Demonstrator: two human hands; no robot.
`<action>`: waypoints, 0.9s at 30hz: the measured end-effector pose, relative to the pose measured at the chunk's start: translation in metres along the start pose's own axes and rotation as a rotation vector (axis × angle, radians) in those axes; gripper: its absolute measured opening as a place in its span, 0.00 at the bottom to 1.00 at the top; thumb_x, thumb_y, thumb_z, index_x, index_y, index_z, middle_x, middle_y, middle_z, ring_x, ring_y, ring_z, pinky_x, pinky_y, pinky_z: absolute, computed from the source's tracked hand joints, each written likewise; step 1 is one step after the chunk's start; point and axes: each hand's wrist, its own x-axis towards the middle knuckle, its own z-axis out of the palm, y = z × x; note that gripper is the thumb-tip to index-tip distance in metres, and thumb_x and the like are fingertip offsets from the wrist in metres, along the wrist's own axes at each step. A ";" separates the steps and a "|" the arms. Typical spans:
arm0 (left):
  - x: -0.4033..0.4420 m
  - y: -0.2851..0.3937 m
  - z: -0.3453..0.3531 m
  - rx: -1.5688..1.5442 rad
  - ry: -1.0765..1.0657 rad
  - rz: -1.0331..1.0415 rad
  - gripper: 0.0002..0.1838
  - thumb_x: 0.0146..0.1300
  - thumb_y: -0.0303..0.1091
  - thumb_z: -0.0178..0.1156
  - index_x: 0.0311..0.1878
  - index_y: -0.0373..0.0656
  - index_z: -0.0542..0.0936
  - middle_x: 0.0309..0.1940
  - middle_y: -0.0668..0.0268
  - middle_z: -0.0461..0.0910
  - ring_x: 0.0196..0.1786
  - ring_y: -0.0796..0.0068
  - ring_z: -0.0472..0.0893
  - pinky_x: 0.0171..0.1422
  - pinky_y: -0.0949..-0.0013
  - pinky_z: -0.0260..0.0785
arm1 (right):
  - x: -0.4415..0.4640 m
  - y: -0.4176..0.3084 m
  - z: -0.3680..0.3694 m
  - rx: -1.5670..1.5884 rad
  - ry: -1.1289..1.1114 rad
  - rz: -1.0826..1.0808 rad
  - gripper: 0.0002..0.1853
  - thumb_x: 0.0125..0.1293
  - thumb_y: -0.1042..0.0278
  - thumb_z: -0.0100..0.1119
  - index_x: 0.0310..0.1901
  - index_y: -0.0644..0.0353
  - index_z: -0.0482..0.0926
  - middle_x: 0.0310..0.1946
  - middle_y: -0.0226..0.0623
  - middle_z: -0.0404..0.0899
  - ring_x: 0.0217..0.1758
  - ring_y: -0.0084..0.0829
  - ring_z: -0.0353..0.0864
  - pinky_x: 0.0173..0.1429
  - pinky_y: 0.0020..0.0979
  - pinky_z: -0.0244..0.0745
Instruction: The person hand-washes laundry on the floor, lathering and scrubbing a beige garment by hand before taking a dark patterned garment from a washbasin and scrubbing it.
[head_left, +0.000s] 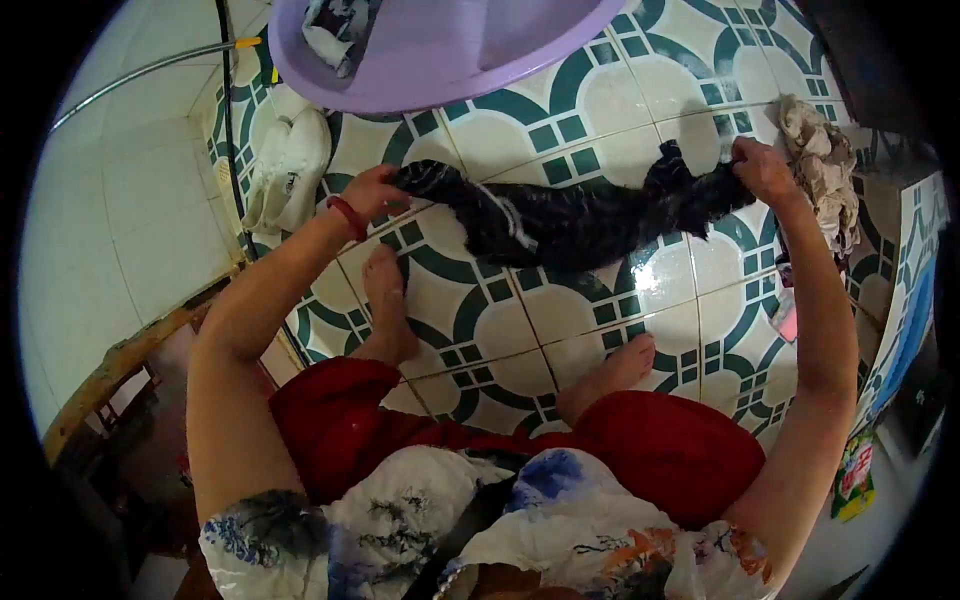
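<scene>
A dark, patterned garment (pixel 570 225) with a white drawstring-like strip is stretched sideways over the tiled floor; I cannot tell whether it is shorts or a top. At its left end, my left hand (pixel 375 195), with a red band on the wrist, grips a bunched edge. My right hand (pixel 765 172) is closed on the opposite end. Between the two hands the cloth sags and looks wet. A purple basin (pixel 430 98) stands just beyond the garment, with a bundle of grey-white cloth (pixel 340 35) inside it.
White shoes (pixel 290 165) rest near the left wall. Crumpled beige cloth (pixel 825 170) is heaped beyond my right hand. A metal tube (pixel 140 85) crosses the upper left. The patterned floor (pixel 590 310) shines as if wet. At lower right lies a yellow-green packet (pixel 853 480).
</scene>
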 end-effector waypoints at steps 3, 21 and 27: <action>-0.005 -0.018 0.029 -0.666 0.241 -0.950 0.24 0.44 0.23 0.60 0.49 0.42 0.71 0.38 0.60 0.78 0.41 0.68 0.78 0.47 0.71 0.70 | 0.003 0.011 0.018 -0.554 0.287 -0.016 0.20 0.52 0.78 0.49 0.50 0.58 0.69 0.45 0.45 0.72 0.48 0.45 0.72 0.50 0.40 0.71; 0.068 0.066 0.047 0.508 0.100 0.016 0.38 0.36 0.34 0.69 0.57 0.52 0.68 0.56 0.60 0.66 0.61 0.57 0.64 0.66 0.45 0.48 | 0.007 -0.101 0.108 -0.480 0.276 -0.579 0.19 0.49 0.62 0.60 0.46 0.52 0.75 0.38 0.38 0.70 0.46 0.38 0.69 0.49 0.43 0.61; 0.064 0.049 0.035 0.407 0.064 -0.210 0.36 0.35 0.41 0.71 0.53 0.51 0.71 0.54 0.61 0.67 0.59 0.57 0.66 0.65 0.45 0.49 | -0.003 -0.138 0.132 -0.222 0.270 -0.606 0.21 0.48 0.59 0.62 0.46 0.52 0.74 0.38 0.38 0.70 0.47 0.38 0.68 0.48 0.40 0.61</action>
